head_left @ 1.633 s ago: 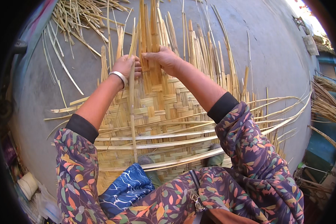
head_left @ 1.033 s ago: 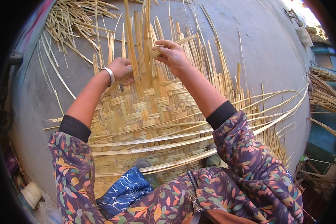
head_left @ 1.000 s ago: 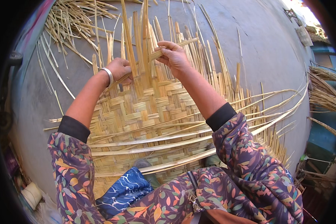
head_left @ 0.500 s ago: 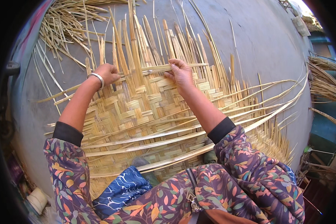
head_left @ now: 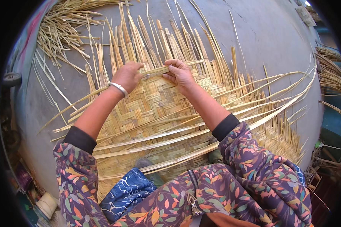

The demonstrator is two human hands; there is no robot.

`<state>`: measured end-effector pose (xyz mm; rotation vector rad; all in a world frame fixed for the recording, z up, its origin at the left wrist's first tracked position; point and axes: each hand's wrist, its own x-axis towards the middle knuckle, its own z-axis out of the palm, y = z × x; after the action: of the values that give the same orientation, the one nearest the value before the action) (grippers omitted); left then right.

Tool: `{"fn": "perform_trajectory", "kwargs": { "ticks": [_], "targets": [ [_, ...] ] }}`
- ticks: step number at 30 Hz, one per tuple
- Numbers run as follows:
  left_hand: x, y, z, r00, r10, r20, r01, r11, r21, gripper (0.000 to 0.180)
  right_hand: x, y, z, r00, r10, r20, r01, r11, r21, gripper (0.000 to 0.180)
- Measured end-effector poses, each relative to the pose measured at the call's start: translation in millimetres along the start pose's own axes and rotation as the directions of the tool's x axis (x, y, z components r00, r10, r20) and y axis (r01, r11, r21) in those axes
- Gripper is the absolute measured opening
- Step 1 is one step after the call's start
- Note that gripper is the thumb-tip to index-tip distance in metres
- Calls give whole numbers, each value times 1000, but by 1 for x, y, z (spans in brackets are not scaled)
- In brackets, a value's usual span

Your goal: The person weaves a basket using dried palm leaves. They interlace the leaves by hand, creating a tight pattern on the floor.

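A woven reed mat (head_left: 140, 113) spreads in front of me, its unwoven strip ends standing out along the far edge. Across that edge lies a flat reed strip (head_left: 155, 71), held between my two hands. My right hand (head_left: 180, 75) pinches the strip between thumb and fingers. Close to its left, my left hand (head_left: 128, 76), with a pale bangle on the wrist, is closed on the same strip; its fingertips are partly hidden. Several long loose reed strips (head_left: 269, 113) arc over the mat beneath my forearms and bend together at the right.
A heap of split reeds (head_left: 60, 30) lies on the grey floor (head_left: 265, 34) at the far left. Bundled reeds (head_left: 331, 72) stand at the right edge. At lower left is a pale roll of cord (head_left: 46, 205). Blue patterned cloth (head_left: 129, 193) covers my knee.
My left hand has moved right along the strip, closer to my right hand. My right hand stays nearly in place, still pinching it. The view has shifted slightly.
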<state>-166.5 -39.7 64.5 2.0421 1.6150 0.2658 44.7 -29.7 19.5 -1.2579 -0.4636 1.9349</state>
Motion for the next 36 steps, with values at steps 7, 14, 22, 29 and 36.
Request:
{"fn": "perform_trajectory", "kwargs": {
  "ticks": [7, 14, 22, 29, 36],
  "targets": [
    [43, 26, 16, 856, -316, 409, 404, 903, -149, 34, -2, -13, -14, 975, 32, 222, -44, 998, 49, 13],
    [35, 35, 22, 883, -420, 208, 444, 892, -86, 35, 14, -36, -17, 915, 152, 374, -143, 988, -53, 12],
    [22, 45, 35, 875, -466, -134, 454, 884, -111, 34, 23, -65, -11, 979, 34, 200, 37, 939, -341, 14],
    [21, 42, 42, 831, -514, -213, 478, 856, -197, 32, 58, -57, 16, 970, -91, 227, 242, 501, -831, 25],
    [21, 38, 46, 781, -553, -290, 492, 831, -261, 32, 83, -54, 38, 979, 49, 198, 174, 304, -937, 44]
  ]
}}
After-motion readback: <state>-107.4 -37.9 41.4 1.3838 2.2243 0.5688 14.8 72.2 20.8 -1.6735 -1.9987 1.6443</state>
